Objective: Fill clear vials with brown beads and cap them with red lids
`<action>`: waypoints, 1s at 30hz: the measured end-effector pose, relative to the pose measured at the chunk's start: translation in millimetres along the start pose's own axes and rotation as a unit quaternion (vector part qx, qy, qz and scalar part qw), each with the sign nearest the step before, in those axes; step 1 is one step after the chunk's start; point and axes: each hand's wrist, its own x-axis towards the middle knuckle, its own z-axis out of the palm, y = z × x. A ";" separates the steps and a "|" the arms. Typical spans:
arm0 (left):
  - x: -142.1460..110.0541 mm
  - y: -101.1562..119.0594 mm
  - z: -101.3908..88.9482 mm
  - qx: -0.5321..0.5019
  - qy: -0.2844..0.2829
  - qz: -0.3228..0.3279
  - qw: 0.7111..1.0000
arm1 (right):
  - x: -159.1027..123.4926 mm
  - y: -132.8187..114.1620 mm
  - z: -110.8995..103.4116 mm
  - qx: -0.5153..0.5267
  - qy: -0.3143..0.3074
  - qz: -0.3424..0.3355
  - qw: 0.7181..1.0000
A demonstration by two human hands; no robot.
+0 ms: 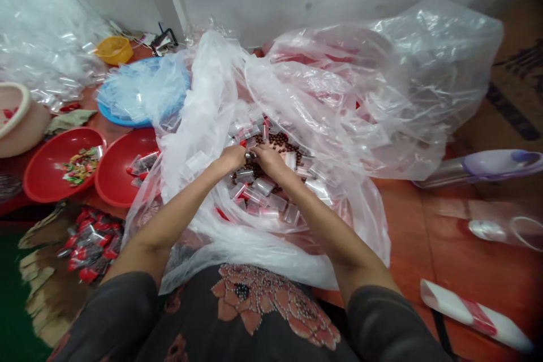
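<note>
My left hand (232,157) and my right hand (270,160) meet at the middle of the view, fingertips close together over a small object (250,154) too small to make out. Under them lies a heap of small brown beads (275,144). Many small transparent plastic tubes (263,186), some with red caps, are scattered around the beads. All of this sits inside a large, crumpled transparent plastic bag (203,107), whose folds rise on every side of my hands.
Two red basins (51,181) stand at the left, one holding colourful sweets. Beyond are a blue tray (123,116) under plastic, a yellow basket (114,50) and a beige basin (17,119). Red packets (91,243) lie at lower left. A red-and-white tube (475,317) rests on the red floor.
</note>
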 end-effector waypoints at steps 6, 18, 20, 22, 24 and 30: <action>-14.7 -9.5 -0.6 -0.241 0.069 0.061 0.966 | -23.8 13.5 15.9 0.220 0.128 0.022 0.967; -58.6 14.7 19.5 0.041 0.065 0.111 0.991 | -66.1 4.2 -26.2 -0.196 -0.018 0.059 0.979; -58.9 17.3 22.2 0.066 0.054 0.116 0.990 | -61.5 -2.8 -24.4 -0.219 -0.032 0.035 0.975; -58.1 16.9 24.3 0.059 0.050 0.113 0.991 | -53.2 -8.5 -19.0 -0.225 -0.044 0.008 0.973; -57.3 14.1 25.2 0.052 0.047 0.108 0.992 | -43.1 -12.3 -12.0 -0.214 -0.056 -0.010 0.975; -60.9 0.1 20.5 -0.058 0.124 0.091 0.986 | -21.4 -11.0 10.1 -0.051 -0.047 -0.064 0.996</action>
